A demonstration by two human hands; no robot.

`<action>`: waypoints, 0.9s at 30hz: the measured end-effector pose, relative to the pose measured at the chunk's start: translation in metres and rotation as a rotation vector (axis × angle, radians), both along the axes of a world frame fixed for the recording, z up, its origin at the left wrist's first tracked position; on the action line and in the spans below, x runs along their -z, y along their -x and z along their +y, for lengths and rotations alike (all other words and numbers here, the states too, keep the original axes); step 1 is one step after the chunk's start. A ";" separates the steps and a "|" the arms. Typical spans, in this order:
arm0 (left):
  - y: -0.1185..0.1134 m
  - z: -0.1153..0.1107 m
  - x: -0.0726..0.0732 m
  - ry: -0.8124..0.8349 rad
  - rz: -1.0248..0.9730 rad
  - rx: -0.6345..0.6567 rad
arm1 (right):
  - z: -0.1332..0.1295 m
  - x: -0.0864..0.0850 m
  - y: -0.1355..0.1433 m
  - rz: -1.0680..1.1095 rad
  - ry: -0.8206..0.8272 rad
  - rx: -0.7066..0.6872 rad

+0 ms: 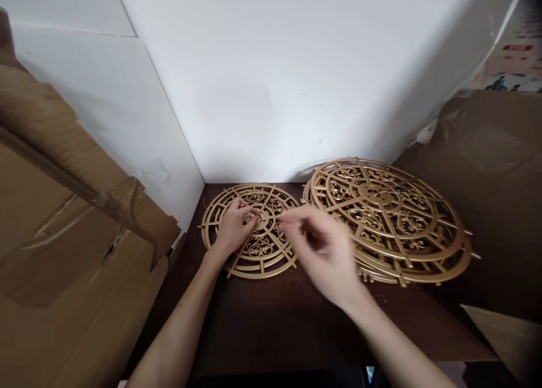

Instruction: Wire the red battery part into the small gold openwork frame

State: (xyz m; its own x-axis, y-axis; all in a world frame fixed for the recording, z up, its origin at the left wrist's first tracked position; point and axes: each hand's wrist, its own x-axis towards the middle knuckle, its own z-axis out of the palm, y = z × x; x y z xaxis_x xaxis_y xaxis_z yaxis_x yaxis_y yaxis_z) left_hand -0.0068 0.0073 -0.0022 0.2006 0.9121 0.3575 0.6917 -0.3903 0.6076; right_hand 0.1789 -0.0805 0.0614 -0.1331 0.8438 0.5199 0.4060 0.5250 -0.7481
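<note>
A round gold openwork frame (262,268) with scroll patterns lies flat on the dark table (271,326). Over its left part rests my left hand (235,225), thumb and fingers drawn together near the centre; a small red spot shows at the fingers, too small to name. My right hand (324,249) is raised above the frame's right edge, blurred, with its thumb and index finger pinched together. Whatever may be between those fingertips cannot be made out.
On the right stands a stack of similar gold round frames (381,218), with thin red and yellow strands on top. Cardboard (84,218) rises at the left, more cardboard (486,151) at the right. A white wall (271,83) is behind the table.
</note>
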 end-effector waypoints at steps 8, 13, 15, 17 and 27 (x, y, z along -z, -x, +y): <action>0.002 0.001 -0.001 -0.072 -0.001 0.001 | 0.066 0.068 0.038 0.591 0.765 -0.207; 0.002 0.001 0.001 -0.069 0.024 0.027 | 0.086 0.070 0.042 0.941 0.806 -0.260; 0.001 0.000 0.001 -0.064 0.035 0.044 | 0.087 0.071 0.040 1.028 0.813 -0.324; 0.001 0.000 0.001 -0.076 0.031 0.062 | 0.086 0.074 0.039 1.065 0.796 -0.374; 0.003 0.000 0.003 -0.113 0.017 0.060 | 0.081 0.077 0.035 1.065 0.589 -0.335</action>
